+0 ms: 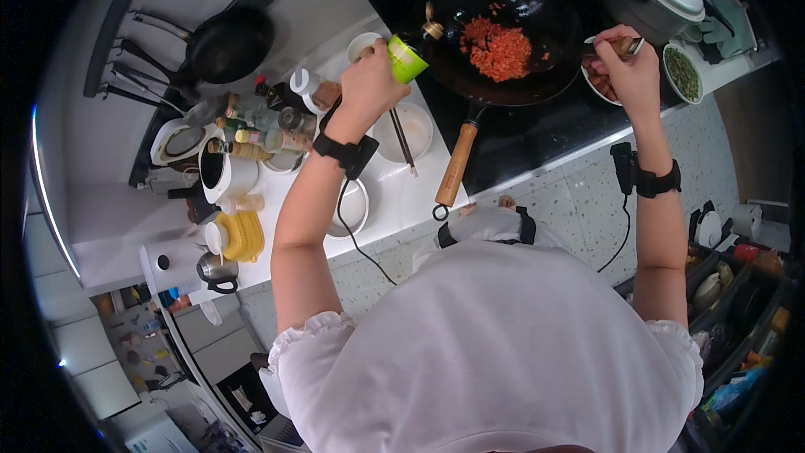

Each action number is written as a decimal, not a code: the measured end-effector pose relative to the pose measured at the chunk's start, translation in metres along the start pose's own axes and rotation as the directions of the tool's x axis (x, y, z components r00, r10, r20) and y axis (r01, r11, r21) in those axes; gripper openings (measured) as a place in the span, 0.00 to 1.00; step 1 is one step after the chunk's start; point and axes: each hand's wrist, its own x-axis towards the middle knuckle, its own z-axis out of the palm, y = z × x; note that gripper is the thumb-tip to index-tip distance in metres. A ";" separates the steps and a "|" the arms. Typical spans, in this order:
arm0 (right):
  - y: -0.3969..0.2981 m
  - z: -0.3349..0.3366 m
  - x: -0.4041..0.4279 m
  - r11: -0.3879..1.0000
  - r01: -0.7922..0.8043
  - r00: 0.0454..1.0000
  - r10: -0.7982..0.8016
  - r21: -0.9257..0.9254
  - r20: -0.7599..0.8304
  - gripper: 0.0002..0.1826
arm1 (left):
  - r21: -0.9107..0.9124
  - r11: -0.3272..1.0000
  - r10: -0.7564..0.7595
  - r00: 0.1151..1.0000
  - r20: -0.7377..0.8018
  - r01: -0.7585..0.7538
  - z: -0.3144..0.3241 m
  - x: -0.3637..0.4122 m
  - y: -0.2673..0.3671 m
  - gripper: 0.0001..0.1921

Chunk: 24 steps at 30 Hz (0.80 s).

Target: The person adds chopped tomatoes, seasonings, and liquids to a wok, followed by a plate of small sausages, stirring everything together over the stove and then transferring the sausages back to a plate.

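Note:
My left hand point(371, 82) grips a bottle with a bright green label point(407, 60), tilted with its neck and gold cap towards the wok's left rim. The black wok point(440, 75) sits on the hob, its wooden handle point(457, 163) pointing towards me. Finely chopped red food point(497, 50) lies in the wok. In my right hand point(629, 72) is a utensil with a wooden handle point(627, 45); its other end is hidden. That hand is over a white bowl point(589, 80) of reddish-brown pieces.
To the right are a bowl of chopped greens point(683, 74) and a lidded pot point(648, 3). On the left counter, dark chopsticks point(402, 141) lie across a white bowl point(422, 123), near another bowl point(349, 207) and several seasoning bottles point(277, 138). Pans point(229, 44) hang on the wall.

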 end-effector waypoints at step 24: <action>0.020 -0.015 0.019 0.983 -0.071 0.996 0.079 -0.168 0.041 0.07 | 0.211 0.969 0.127 0.992 0.006 -0.126 0.008 0.034 0.024 0.33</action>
